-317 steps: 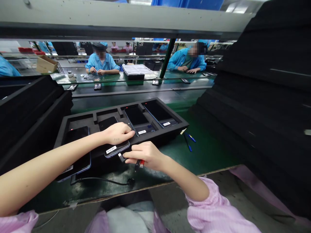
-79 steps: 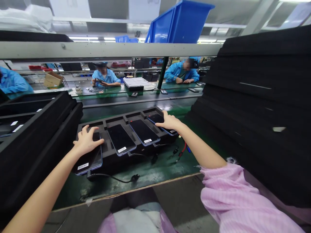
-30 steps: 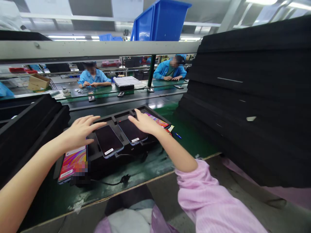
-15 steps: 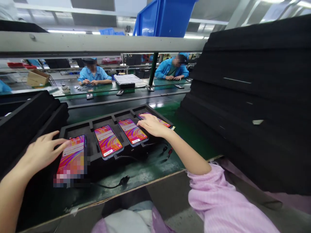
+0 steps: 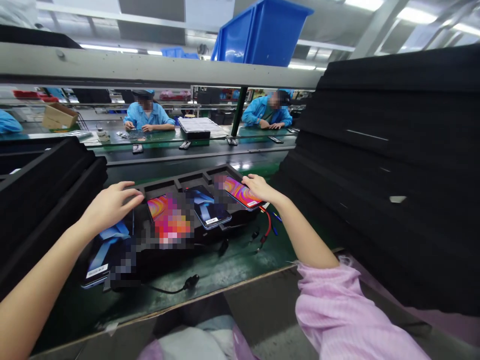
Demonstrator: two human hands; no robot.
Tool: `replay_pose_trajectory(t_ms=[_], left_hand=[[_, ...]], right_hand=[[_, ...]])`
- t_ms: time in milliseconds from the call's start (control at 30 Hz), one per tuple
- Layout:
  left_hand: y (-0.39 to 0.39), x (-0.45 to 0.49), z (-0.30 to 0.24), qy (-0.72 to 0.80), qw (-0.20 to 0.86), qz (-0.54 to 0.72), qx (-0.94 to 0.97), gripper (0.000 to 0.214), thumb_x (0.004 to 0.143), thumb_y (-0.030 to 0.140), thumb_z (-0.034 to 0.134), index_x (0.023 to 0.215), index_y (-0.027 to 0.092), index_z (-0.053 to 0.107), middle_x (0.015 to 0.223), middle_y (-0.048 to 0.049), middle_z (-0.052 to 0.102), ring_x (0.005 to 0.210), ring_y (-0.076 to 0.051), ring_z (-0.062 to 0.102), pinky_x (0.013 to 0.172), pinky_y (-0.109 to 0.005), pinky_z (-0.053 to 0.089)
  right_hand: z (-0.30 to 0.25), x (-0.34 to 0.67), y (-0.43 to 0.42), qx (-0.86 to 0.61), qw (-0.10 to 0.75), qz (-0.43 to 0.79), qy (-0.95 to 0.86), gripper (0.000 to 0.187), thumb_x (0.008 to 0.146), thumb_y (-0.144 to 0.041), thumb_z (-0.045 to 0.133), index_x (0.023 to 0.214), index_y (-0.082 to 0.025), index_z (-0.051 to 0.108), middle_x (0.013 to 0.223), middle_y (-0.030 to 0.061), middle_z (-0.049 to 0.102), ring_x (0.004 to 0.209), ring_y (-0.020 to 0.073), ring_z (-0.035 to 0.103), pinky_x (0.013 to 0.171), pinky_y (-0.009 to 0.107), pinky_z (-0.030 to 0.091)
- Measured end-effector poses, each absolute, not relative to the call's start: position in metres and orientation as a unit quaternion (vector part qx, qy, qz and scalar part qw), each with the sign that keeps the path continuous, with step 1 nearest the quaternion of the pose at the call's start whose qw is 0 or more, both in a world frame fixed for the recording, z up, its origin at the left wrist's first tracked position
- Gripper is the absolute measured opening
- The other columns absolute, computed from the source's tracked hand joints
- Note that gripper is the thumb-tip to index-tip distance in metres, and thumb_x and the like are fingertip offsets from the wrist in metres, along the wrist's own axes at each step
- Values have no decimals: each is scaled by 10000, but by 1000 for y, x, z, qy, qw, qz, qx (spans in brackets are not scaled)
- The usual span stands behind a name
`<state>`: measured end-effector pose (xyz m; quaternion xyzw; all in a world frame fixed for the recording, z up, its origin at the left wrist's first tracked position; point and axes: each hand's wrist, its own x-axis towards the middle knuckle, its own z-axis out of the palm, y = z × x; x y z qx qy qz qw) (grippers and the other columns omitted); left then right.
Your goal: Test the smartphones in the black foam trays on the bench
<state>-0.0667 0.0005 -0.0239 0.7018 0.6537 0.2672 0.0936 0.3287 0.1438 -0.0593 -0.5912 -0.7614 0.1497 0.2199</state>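
Left hand [image 5: 109, 205], holding nothing, fingers spread above the upper end of the first phone [image 5: 103, 250], contact undetermined; said phone, in the black foam tray [image 5: 187, 178], its screen changed within the last half-second from pink swirls to blue shapes on dark. Second phone [image 5: 159, 206], pink-and-orange screen partly blurred out; third phone [image 5: 208, 207], likewise changed to blue on dark, so screens one and three appear a step past two and four. Fourth phone [image 5: 239, 191], pink swirls lit, rightmost; right hand [image 5: 261, 188], fingers loosely bent at its right edge, grip undetermined.

Leftmost phone [image 5: 108, 246], third phone [image 5: 207, 207] switched from pinkish-red to dark blue.
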Motion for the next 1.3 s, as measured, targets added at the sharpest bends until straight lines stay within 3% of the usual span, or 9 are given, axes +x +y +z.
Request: replay_pose_trajectory(t_ms=[133,267,400,600,700,867,1000,1167,1300], left_hand=[[-50,-90,-44,719,80,461,514,430,758,532,441,945,188,620,1210,-55,550,1210,-247,424,1102,-402,217],[-78,-84,-77,716,224,578,322,588,803,552,345,1249,185,452,1318,-104,483,1202,-290,455,1029,-476,351],[-83,-61,-93,637,332,658,224,570,834,533,334,1330,258,394,1320,-14,504,1132,-229,527,951,-357,463],[-92,-50,-112,593,360,713,105,480,837,531,338,1191,277,540,1199,11,596,1082,-251,564,850,-371,535],[-94,-45,-132,606,347,712,69,428,822,481,374,1150,266,546,1219,6,582,1137,-258,528,877,-393,522],[-94,-31,-147,602,326,721,105,436,764,401,443,1178,278,504,1357,39,462,1248,-205,425,1022,-361,408],[-93,-29,-146,609,312,721,111,422,721,351,447,1124,264,536,1272,19,540,1244,-200,428,1058,-372,362],[-99,-29,-152,620,287,719,129,459,701,360,407,1131,273,538,1157,12,611,1158,-201,507,1017,-378,405],[-128,-13,-163,635,300,695,153,504,725,462,367,1184,290,485,1103,-4,631,1088,-227,554,916,-413,481]], right_hand=[[-64,320,130,-545,289,145,-773,578,919,-540,185,1211,-223,570,1382,95,416,1337,257,266,1080,484,225],[-51,307,93,-473,364,151,-788,580,899,-596,202,1130,-256,611,1262,83,498,1254,234,378,1072,448,263],[-56,294,29,-409,473,124,-770,431,905,-507,325,975,-227,646,1072,87,570,1080,226,510,977,418,370],[-139,331,-10,-538,751,106,-367,300,841,-401,371,926,-199,577,964,76,586,948,214,569,851,394,446],[-161,367,33,-567,741,223,-283,322,799,-435,356,908,-206,555,1010,81,604,1009,209,576,884,399,447],[-159,386,104,-548,573,465,-395,517,835,-577,212,872,-218,582,976,104,659,944,204,631,847,367,477],[-165,360,113,-553,489,443,-508,689,796,-700,149,1002,-230,610,963,90,686,911,219,641,784,349,492],[-170,344,104,-544,504,437,-509,809,767,-752,106,1174,-215,554,1038,88,678,917,223,642,759,339,496],[-172,351,92,-545,545,444,-457,790,752,-770,167,1139,-216,576,1017,77,685,943,241,637,760,360,502]])
